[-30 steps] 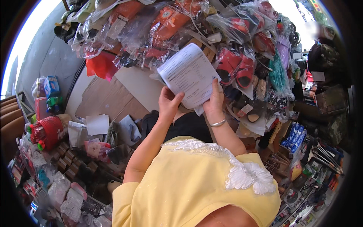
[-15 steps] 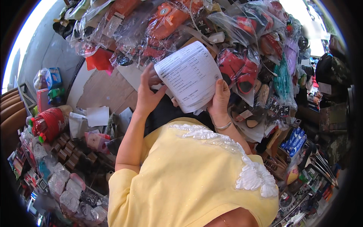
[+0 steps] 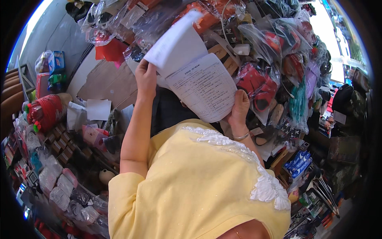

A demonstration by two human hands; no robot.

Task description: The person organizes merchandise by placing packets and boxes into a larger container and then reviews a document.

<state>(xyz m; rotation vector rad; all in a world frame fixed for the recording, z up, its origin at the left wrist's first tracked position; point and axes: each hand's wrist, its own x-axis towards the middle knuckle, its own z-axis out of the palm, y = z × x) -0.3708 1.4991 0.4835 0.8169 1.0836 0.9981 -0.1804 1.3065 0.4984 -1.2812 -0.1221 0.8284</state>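
A sheaf of white printed sheets point(image 3: 203, 91) is held out in front of my lap, its lower page facing up with dense rows of print. One top sheet point(image 3: 177, 42) is lifted and folded back toward the far side, slightly blurred. My left hand point(image 3: 146, 77) pinches the near left corner of that raised sheet between thumb and fingers. At the right edge of the sheaf, my right hand point(image 3: 239, 106) grips with the thumb on top; its other fingers are mostly hidden behind the paper. A bracelet circles the right wrist.
Beyond the papers lies a heap of plastic-bagged shoes point(image 3: 260, 87), red and orange among them. Flattened cardboard point(image 3: 109, 85) lies at the left, near a red bundle point(image 3: 47, 113) and small brown boxes point(image 3: 59, 141). A blue package point(image 3: 297, 163) sits at the right.
My left hand has gone from beside the sheaf to holding its top sheet, which is now raised and turned away, uncovering another printed page. My right hand keeps its grip. The view has shifted slightly.
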